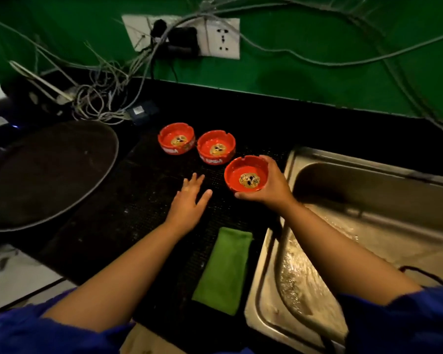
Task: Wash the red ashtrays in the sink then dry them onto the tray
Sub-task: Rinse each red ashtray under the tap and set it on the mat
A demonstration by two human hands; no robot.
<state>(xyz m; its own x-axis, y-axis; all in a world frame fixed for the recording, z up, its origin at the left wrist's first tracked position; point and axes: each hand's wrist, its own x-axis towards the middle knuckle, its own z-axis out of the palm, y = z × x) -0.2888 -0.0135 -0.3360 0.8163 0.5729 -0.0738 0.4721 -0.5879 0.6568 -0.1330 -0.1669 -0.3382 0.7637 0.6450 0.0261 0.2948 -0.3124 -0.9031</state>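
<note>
Three red ashtrays with a yellow emblem inside stand on the black counter. My right hand [269, 186] grips the nearest ashtray [243, 172] by its right rim, just left of the steel sink [363, 200]. The other two ashtrays, one at the far left [176, 139] and one in the middle [216, 146], sit side by side behind it. My left hand [189, 200] hovers flat over the counter with fingers spread, holding nothing. A large dark round tray [49, 172] lies at the left.
A folded green cloth [224, 270] lies on the counter near the front, beside the sink's wet drainboard [304, 277]. A tangle of cables [100, 98], a power strip and a wall socket [223, 38] crowd the back left against the green wall.
</note>
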